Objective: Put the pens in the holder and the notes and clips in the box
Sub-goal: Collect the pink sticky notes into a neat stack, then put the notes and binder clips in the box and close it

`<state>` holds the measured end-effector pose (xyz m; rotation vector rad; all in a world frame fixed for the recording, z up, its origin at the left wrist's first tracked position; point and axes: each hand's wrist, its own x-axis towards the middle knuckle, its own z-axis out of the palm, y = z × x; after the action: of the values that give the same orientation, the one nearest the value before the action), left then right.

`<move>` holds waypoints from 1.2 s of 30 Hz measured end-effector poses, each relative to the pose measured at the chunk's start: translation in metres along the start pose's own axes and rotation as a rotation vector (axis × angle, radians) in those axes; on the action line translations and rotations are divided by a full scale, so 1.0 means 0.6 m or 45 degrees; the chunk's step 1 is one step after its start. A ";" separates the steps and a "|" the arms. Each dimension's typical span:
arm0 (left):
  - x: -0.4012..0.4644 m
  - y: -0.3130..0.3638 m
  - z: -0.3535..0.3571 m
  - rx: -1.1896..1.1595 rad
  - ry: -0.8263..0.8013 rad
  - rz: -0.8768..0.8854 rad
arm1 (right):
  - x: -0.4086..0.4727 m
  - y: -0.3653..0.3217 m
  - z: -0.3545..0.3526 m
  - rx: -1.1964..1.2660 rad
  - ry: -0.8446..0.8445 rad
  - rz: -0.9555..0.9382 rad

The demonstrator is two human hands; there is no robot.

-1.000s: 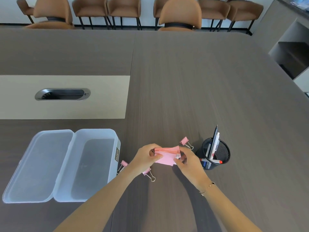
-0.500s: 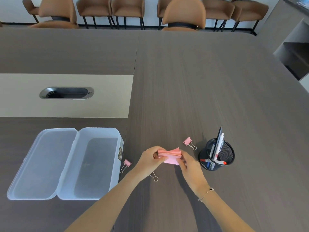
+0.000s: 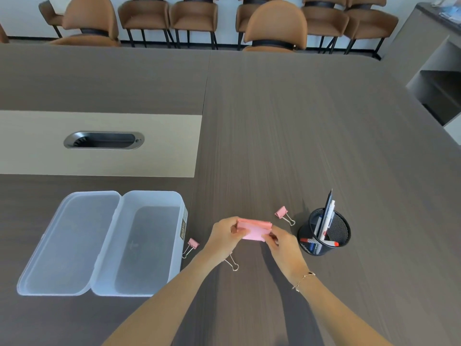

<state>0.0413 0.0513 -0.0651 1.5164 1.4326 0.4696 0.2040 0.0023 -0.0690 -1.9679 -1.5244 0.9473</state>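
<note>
A pink pad of notes [image 3: 254,230] is held just above the table between my left hand [image 3: 224,236] on its left end and my right hand [image 3: 283,243] on its right end. The clear plastic box [image 3: 183,222] lies open at the left, its lid [image 3: 67,243] flipped out flat. One pink binder clip [image 3: 192,243] rests against the box's right wall. Another clip [image 3: 282,212] lies between the notes and the black mesh holder [image 3: 324,245], which has several pens standing in it. A third clip [image 3: 232,263] peeks out under my left wrist.
A beige strip with an oval cable port [image 3: 103,140] runs across the table at the left. Brown chairs [image 3: 274,26] line the far edge. A grey cabinet with open shelves [image 3: 439,91] stands at the right.
The spread-out notes have been gathered into a tighter stack between both hands. The view has drifted slightly, so the objects sit a little further right in frame.
</note>
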 end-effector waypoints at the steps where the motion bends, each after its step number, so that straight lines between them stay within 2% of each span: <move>1: 0.000 0.008 -0.013 -0.040 0.029 0.004 | 0.004 -0.013 -0.005 0.057 0.031 -0.009; 4: -0.006 0.043 -0.079 -0.252 0.111 0.052 | 0.014 -0.074 -0.019 0.177 0.020 -0.058; 7: -0.015 0.071 -0.176 -0.276 0.214 0.046 | 0.023 -0.158 -0.016 0.432 -0.090 -0.098; 9: -0.022 0.066 -0.243 -0.262 0.267 -0.056 | 0.028 -0.205 -0.007 0.531 -0.150 -0.117; 14: -0.054 -0.010 -0.340 -0.045 0.397 -0.345 | 0.033 -0.222 0.033 0.412 -0.155 -0.076; 17: -0.065 -0.057 -0.337 0.101 0.316 -0.461 | 0.028 -0.195 0.044 0.331 -0.100 0.007; 20: -0.055 -0.105 -0.312 0.076 0.276 -0.546 | 0.026 -0.158 0.047 0.219 -0.083 0.065; 28: -0.010 -0.156 -0.240 0.045 0.305 -0.549 | 0.023 -0.092 0.050 0.059 -0.093 0.133; 32: -0.010 -0.157 -0.237 0.002 0.426 -0.486 | 0.019 -0.080 0.053 0.054 -0.081 0.144; 36: -0.012 -0.120 -0.244 0.017 0.772 -0.417 | 0.021 -0.074 0.041 -0.062 -0.066 0.109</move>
<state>-0.1171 0.0883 -0.0544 1.1570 2.1100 0.7546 0.1586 0.0251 -0.0557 -2.0720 -1.5152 1.0129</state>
